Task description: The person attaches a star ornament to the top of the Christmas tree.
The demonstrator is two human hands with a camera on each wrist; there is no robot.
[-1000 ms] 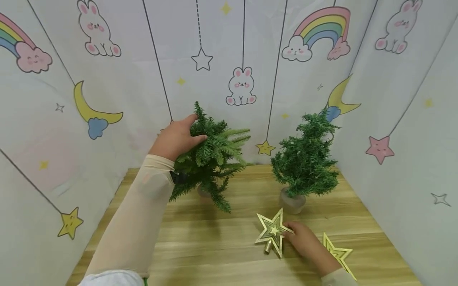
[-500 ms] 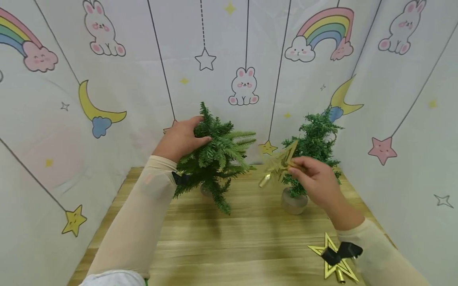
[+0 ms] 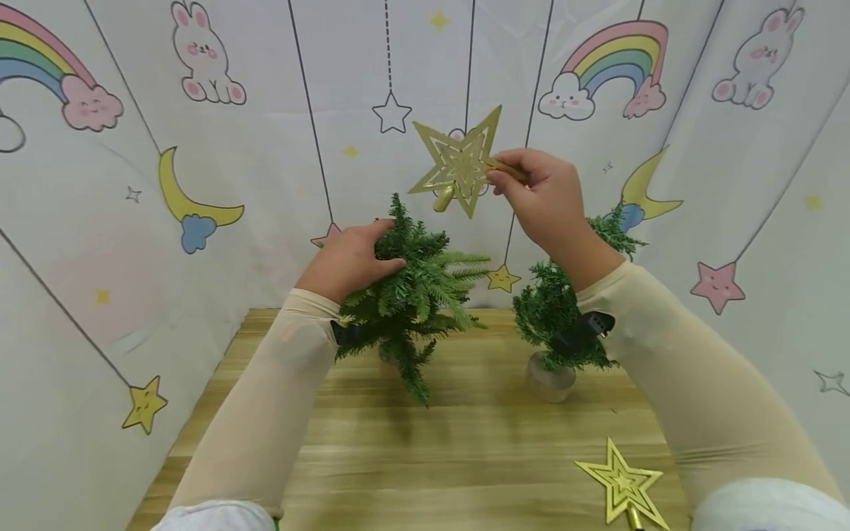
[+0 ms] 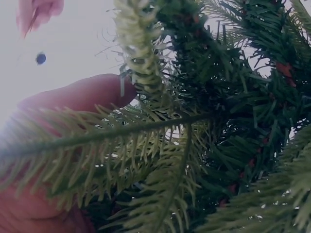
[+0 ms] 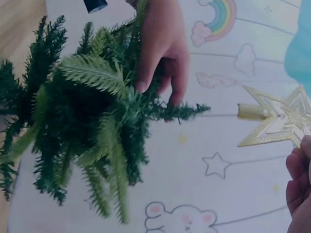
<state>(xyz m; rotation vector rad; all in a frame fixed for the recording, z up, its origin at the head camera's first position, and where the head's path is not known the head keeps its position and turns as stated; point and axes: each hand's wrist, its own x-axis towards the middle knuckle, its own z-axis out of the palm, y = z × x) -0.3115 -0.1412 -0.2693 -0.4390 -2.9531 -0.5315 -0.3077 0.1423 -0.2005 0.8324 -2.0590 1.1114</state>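
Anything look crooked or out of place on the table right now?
The left tree leans right under the left hand, not upright like the right tree. A spare star lies flat near the table's edge.

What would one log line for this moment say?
left hand: grips left tree | right hand: pinches gold star above treetop | second star: on table
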